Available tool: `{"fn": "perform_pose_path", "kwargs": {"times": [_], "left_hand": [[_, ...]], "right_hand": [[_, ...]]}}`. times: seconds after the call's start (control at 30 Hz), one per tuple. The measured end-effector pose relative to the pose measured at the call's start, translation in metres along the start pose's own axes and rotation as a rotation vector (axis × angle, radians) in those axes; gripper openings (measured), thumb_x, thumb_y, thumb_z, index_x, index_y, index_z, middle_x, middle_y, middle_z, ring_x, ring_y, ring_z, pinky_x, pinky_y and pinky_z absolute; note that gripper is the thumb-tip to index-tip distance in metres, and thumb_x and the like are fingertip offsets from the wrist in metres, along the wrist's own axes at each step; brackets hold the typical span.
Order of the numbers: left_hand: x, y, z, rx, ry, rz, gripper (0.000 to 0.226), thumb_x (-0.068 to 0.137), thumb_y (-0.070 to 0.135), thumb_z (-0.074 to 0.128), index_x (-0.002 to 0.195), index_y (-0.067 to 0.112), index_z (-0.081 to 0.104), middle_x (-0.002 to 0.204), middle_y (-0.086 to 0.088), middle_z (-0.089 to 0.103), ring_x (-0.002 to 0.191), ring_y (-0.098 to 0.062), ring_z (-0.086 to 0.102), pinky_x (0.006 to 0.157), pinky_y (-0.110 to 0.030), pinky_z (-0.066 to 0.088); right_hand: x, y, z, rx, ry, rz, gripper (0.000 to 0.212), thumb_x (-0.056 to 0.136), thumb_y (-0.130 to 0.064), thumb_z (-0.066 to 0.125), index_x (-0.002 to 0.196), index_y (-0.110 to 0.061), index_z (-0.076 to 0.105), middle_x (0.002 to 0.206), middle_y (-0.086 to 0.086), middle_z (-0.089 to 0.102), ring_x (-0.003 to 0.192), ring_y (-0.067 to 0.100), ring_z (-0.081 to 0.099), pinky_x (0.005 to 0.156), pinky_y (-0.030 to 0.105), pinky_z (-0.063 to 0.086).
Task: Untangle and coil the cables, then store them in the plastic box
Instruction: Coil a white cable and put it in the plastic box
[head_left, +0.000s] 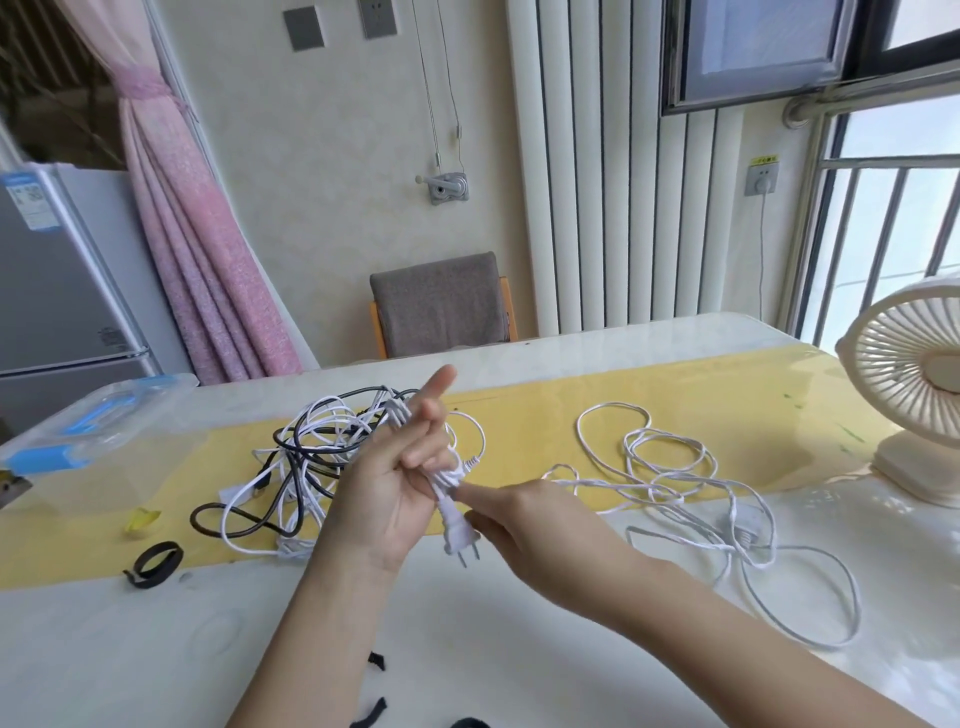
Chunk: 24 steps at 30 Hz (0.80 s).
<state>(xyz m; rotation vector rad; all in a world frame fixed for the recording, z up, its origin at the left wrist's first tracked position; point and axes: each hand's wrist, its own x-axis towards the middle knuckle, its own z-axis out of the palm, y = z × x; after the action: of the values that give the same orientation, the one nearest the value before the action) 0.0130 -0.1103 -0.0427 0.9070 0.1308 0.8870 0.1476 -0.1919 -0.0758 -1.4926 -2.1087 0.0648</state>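
Fingers (422, 452) of the left hand (387, 488) curl round a folded white cable (448, 475), steadying it while the right hand (524, 519) pinches it beside its plug (460, 538), probably for coiling.

Cable (457, 532) (white) in left hand (387, 488)

Two bare forearms, bare left hand (397, 480) (and right hand (522, 522))

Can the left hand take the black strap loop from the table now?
Probably not yet: the left hand grips the white cable. The black strap loop lies uncovered, so the path is free.
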Motion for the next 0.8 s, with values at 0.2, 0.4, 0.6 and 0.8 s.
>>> {"fn": "perform_pose_path", "kwargs": {"times": [0.2,0.4,0.6,0.8], "left_hand": [[0.003,-0.014,-0.005,0.970,0.561,0.382,0.031,0.100,0.005,0.039,0.099,0.026,0.062,0.073,0.010,0.057,0.046,-0.003,0.033,0.049,-0.018,0.031],[0.003,-0.017,-0.022,1.423,0.505,0.539,0.025,0.090,0.022,0.040,0.067,0.023,0.050,0.093,0.010,0.063,0.073,-0.017,0.049,0.070,-0.032,0.037],[0.001,-0.021,-0.020,1.184,0.296,-0.032,0.032,0.092,0.040,0.046,0.077,0.015,0.060,0.054,0.007,0.052,0.051,-0.010,0.046,0.054,-0.027,0.041],[-0.010,-0.024,0.013,0.905,-0.036,-0.409,0.067,0.089,0.060,0.028,0.058,0.008,0.058,0.039,-0.002,0.033,0.034,-0.010,0.021,0.038,-0.017,0.019]], "right_hand": [[-0.003,-0.002,0.005,-0.053,-0.060,-0.099,0.024,0.101,-0.030,0.040,0.098,-0.017,0.060,0.079,0.012,0.063,0.069,0.034,0.047,0.062,0.037,0.042],[-0.002,-0.001,-0.003,-0.046,0.078,-0.181,0.036,0.095,-0.037,0.037,0.093,-0.013,0.063,0.077,0.006,0.066,0.069,0.030,0.058,0.059,0.037,0.045],[-0.002,0.008,-0.034,0.017,0.346,-0.209,0.022,0.086,-0.041,0.059,0.079,-0.020,0.064,0.065,-0.014,0.054,0.057,0.008,0.046,0.049,0.014,0.032],[-0.004,0.029,-0.058,0.141,0.455,-0.117,0.027,0.075,-0.039,0.073,0.072,-0.012,0.065,0.061,-0.007,0.054,0.056,0.006,0.046,0.051,0.013,0.034]]}}
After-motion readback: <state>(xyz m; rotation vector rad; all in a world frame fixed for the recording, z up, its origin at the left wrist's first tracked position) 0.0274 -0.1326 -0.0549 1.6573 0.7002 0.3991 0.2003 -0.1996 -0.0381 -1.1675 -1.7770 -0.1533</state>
